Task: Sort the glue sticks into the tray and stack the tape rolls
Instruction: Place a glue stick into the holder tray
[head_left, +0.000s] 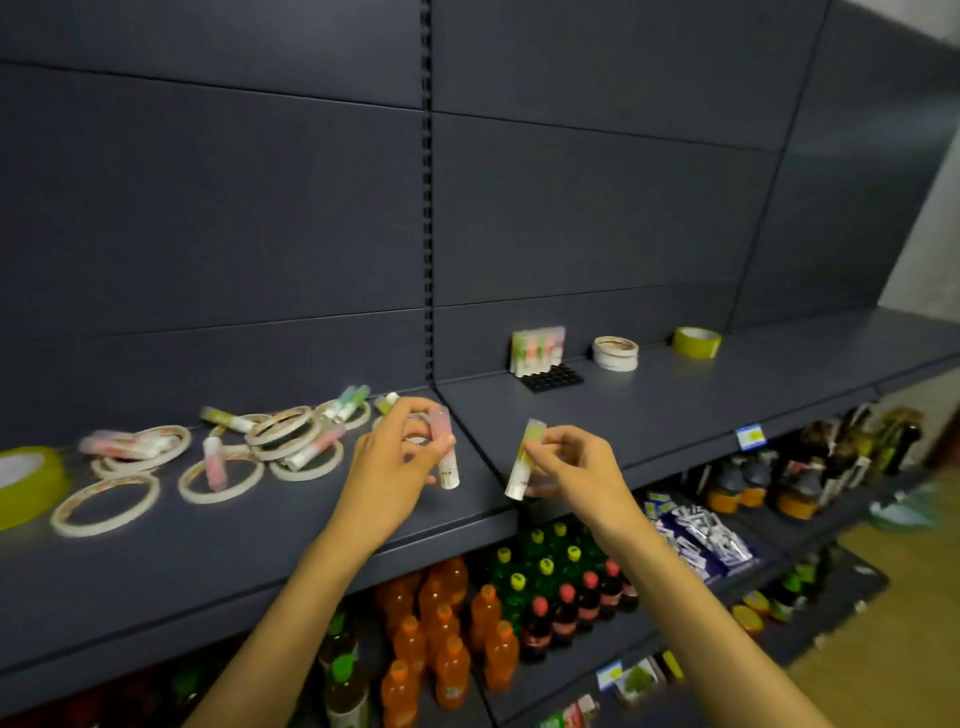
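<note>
Left hand (400, 457): fingers pinched round a pink glue stick (445, 451), held just above the shelf (675, 400); beyond and to its left lies a jumble of tape rolls (283, 431) and loose glue sticks (224, 419), unstacked, with a yellow roll (26, 483) farthest left. Right hand (569, 470): fingers pinched round a yellow glue stick (525, 460), held near-upright; beyond it, well apart, stands the black tray (551, 378) with sticks (537, 349) upright at its back, then a white roll stack (615, 353) and another yellow roll (696, 342) to the right.

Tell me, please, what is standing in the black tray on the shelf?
A row of glue sticks stands upright along the black tray's back edge; its front slots are empty. Their bases are hidden.
</note>
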